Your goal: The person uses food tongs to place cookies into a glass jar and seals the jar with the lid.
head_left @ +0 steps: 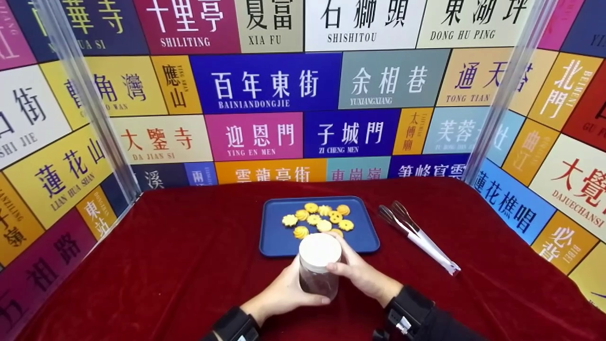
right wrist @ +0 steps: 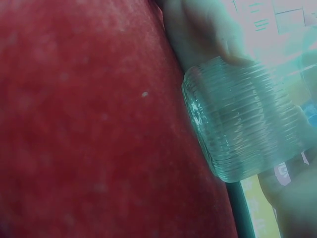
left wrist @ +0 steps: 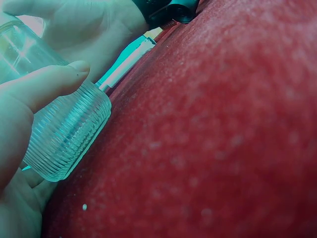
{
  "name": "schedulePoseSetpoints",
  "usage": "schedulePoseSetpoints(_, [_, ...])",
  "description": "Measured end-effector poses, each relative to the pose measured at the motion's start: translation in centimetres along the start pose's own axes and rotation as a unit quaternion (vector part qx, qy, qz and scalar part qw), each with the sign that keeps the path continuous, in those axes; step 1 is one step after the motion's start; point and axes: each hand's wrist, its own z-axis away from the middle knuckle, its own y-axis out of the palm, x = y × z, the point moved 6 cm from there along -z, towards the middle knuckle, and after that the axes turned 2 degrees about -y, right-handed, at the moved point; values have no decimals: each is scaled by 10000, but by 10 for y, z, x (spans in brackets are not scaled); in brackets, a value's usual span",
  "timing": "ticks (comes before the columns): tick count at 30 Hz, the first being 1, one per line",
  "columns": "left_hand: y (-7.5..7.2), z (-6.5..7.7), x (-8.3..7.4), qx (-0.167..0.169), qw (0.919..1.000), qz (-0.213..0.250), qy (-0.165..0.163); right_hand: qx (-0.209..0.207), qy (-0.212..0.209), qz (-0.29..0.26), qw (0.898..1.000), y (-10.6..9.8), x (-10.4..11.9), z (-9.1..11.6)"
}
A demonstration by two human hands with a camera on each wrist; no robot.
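Observation:
A clear jar (head_left: 319, 283) with a white lid (head_left: 320, 250) stands between both hands, in front of the tray. Its ribbed lower part shows in the left wrist view (left wrist: 74, 129) and in the right wrist view (right wrist: 242, 119); no contents are visible there. My left hand (head_left: 284, 290) grips the jar's body, thumb across the near side. With my right hand (head_left: 367, 274) I hold the lid by its rim, thumb in front and fingers behind. Just beyond lies a blue tray (head_left: 279, 244) with several yellow cookies (head_left: 313, 219) on it.
To the right of the tray lie metal tongs (head_left: 416, 237) with white handles, pointing away from me. A dark red cloth (head_left: 180, 265) covers the table. Panels with colourful printed signs (head_left: 265, 83) enclose the back and sides.

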Motion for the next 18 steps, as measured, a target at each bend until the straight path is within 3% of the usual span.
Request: schedulePoseSetpoints(18, [0, 0, 0, 17, 9999, 93, 53, 83, 98, -94, 9999, 2, 4, 5])
